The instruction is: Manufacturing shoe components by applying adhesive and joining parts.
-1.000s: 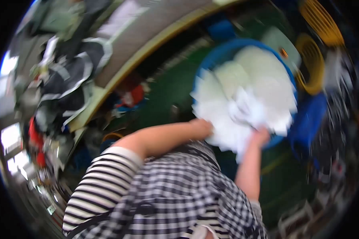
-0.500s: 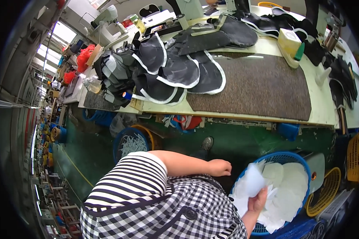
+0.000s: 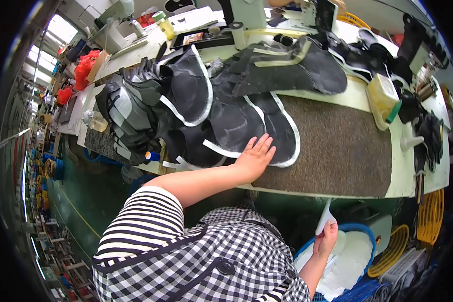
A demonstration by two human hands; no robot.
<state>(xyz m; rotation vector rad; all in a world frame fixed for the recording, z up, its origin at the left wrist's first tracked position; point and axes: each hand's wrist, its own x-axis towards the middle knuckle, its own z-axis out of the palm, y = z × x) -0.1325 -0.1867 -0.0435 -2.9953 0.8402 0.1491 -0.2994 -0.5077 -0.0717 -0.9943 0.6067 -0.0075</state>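
Observation:
My left hand [image 3: 256, 158] lies flat with fingers outstretched on the lower edge of a black curved shoe-upper piece [image 3: 231, 126] trimmed in white. Several such black pieces overlap on the table, partly across a brown textured mat [image 3: 342, 146]. Below the table's front edge, my right hand [image 3: 325, 240] pinches a thin white cut sheet piece [image 3: 325, 219], seen nearly edge-on. Under that hand stands a blue basket [image 3: 371, 236] filled with loose white cut pieces [image 3: 350, 259].
Stacked black and grey pieces [image 3: 126, 110] sit at the table's left beside a blue-ended spool [image 3: 152, 156]. A yellowish tub [image 3: 382, 98] and a white cone [image 3: 411, 143] stand at right. Yellow baskets [image 3: 430, 216] are on the floor. Another person's hand [image 3: 279, 3] shows at the far side.
My left hand has moved up from beside my lap onto the black pieces, its fingers now spread. My right hand has lifted the white piece from over the basket toward the table edge.

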